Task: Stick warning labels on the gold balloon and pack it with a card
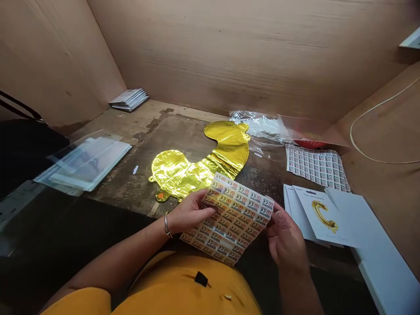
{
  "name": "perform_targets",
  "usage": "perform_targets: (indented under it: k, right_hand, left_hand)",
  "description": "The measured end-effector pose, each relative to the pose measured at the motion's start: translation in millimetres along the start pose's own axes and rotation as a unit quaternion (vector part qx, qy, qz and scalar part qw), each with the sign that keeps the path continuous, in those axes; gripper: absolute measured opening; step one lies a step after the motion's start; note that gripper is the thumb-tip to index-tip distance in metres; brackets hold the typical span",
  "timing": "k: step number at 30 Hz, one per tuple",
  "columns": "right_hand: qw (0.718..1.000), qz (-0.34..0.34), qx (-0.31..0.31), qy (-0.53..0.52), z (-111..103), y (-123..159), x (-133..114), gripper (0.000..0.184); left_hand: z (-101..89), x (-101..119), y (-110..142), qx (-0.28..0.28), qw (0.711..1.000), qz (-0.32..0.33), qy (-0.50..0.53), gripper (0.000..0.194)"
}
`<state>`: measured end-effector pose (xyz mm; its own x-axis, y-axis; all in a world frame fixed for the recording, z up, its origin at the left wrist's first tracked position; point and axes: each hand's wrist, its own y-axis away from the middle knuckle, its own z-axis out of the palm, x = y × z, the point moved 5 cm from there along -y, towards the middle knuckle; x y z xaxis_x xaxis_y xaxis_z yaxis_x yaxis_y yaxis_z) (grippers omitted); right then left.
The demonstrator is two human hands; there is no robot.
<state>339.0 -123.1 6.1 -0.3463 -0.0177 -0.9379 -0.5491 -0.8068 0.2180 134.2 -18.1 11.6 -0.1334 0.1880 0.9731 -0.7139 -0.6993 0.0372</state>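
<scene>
A sheet of stickers (pixel 226 218) printed with rows of CE marks is held up in front of my body, tilted. My left hand (pixel 193 212) grips its left edge, thumb on top and fingers hidden beneath. At the upper right corner, my right hand (pixel 285 234) pinches the sheet's edge between thumb and fingers. Just beyond the sheet lies a flat gold foil balloon (pixel 226 148) shaped like a C, with small tabs along its rim and an orange spot on one tab. Neither hand touches the balloon.
White cards (pixel 323 214) showing a gold C lie at right, near another sticker sheet (pixel 318 166). Clear bags (pixel 259 124) sit behind the balloon. Clear sleeves (pixel 95 159) lie at left, and a stack of packets (pixel 129 99) rests in the back corner. Wooden walls (pixel 213 52) enclose the table.
</scene>
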Motion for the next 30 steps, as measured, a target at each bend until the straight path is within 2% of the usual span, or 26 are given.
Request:
perform_targets:
  k: [2,4,8,12,16,19,23,24,26,29,30]
  right_hand:
    - [0.999,0.028,-0.041,-0.005,12,-4,-6,0.058]
    - [0.997,0.038,-0.065,0.017,20,-7,-10,0.05]
    - [0.996,0.004,-0.047,0.078,25,-10,-11,0.032]
    - [0.994,-0.022,-0.038,0.101,32,-8,-8,0.031]
    - [0.994,-0.019,-0.039,0.102,43,-4,-6,0.03]
    - [0.998,-0.04,0.005,0.055,45,-5,-14,0.033]
    - [0.982,-0.097,0.159,-0.035,29,-9,-24,0.032]
    - [0.976,-0.099,0.188,-0.05,26,-9,-22,0.03]
    - [0.973,-0.085,0.204,-0.065,24,-10,-11,0.027]
    - [0.981,-0.045,0.176,-0.071,29,-8,14,0.026]
    - [0.982,-0.029,0.17,-0.077,30,-6,22,0.027]
  left_hand:
    - [1.0,1,4,-0.018,1.0,0.0,-0.007,0.033]
    - [0.8,2,9,-0.031,0.999,-0.001,-0.015,0.037]
    - [-5.9,7,18,-0.031,0.999,-0.007,-0.027,0.039]
    - [-14.3,10,25,-0.027,0.999,0.0,-0.042,0.037]
    - [-24.0,10,29,-0.026,0.998,-0.009,-0.052,0.033]
    - [-37.4,10,35,-0.021,0.998,-0.038,-0.043,0.026]
    - [-54.2,5,48,-0.027,0.995,-0.086,0.034,0.025]
    - [-56.0,3,50,-0.019,0.994,-0.086,0.065,0.027]
    - [-53.4,-4,51,0.0,0.989,-0.073,0.128,0.039]
    - [-34.2,-21,48,0.005,0.98,-0.083,0.179,0.073]
    - [-27.7,-26,47,0.014,0.978,-0.093,0.185,0.076]
